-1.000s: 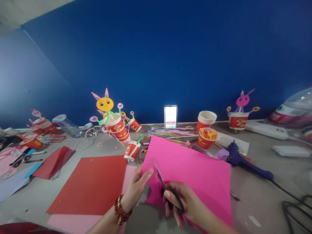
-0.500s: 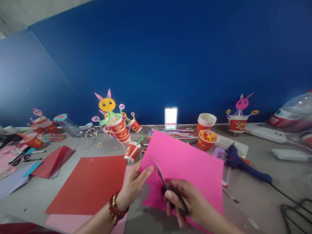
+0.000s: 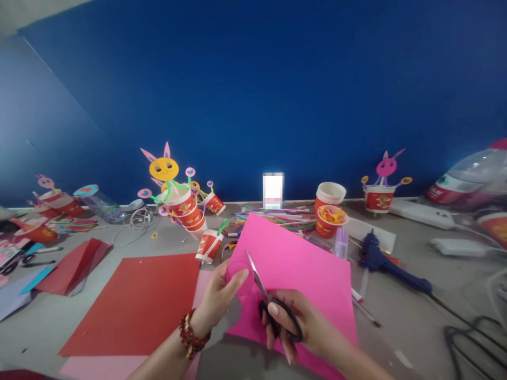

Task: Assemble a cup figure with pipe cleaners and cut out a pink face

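A: How are the two hands placed?

B: The left hand point(image 3: 217, 293) pinches the left margin of a bright pink sheet point(image 3: 304, 274), thumb on top. The right hand point(image 3: 295, 311) is wrapped round the black handles of the scissors point(image 3: 259, 279). The hands are apart from each other, the sheet between them.

A: Which way do the scissors point?

B: Their long axis slants forward and leftward from the right hand, towards the back edge of the table point(image 3: 420, 322). The blades lie along the right side of a drawn circle point(image 3: 240, 267), tip just past its far side. The left hand is nearer that circle; its thumb rests on it.

A: Are the blades spread?

B: Hard to say. Only one shows clearly, and another could be beneath the paper.

A: And the sheet, relative to the hands?

B: It spreads forward and to the right of the left hand, with the right hand over its near part. Its far corner points at the table's back edge, near a heap of coloured sticks point(image 3: 277, 217). A red sheet point(image 3: 134, 303) lies left of the left hand; a blue glue gun point(image 3: 382, 258) rests past the pink paper's right edge.
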The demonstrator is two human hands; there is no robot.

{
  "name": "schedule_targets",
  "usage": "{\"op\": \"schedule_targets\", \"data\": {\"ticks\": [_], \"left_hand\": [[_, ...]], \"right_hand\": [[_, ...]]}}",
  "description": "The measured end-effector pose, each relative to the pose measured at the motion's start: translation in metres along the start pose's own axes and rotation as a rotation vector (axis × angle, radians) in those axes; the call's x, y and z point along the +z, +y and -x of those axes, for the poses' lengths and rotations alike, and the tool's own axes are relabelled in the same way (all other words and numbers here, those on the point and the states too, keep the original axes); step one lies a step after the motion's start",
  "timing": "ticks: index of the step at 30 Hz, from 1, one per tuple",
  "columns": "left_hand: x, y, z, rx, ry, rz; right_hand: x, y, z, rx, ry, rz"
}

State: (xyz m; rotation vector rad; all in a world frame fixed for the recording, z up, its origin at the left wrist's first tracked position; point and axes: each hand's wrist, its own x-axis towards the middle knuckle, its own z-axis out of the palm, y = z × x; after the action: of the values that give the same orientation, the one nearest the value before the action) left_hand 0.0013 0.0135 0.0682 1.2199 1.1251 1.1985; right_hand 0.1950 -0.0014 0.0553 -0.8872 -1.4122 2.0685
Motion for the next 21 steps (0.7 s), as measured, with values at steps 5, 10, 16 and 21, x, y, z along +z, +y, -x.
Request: {"op": "schedule_targets", "data": {"ticks": [5,10,16,21], "left_hand": [[0.0011,-0.0039,0.0024,-0.024,0.007,0.031],[0.0011,-0.0043,0.0051,0.009,-0.013,0.000],[0.0009,-0.0031,0.0044,0.036,-0.013,-0.032],[0.0016,-0.0042,0.0040,0.040,0.002,-0.039]], "right_hand": [[0.0017,0.0026,-0.0020,-0.014,0.026,0.007],[0.0005,0.0040,-0.0024,-0.001,0.035,0.035],[-0.0011,0.0078,-0.0023,-0.044,0.052,0.097],[-0.0002,0.0098,-0.0016,-0.064,0.066,0.098]]}}
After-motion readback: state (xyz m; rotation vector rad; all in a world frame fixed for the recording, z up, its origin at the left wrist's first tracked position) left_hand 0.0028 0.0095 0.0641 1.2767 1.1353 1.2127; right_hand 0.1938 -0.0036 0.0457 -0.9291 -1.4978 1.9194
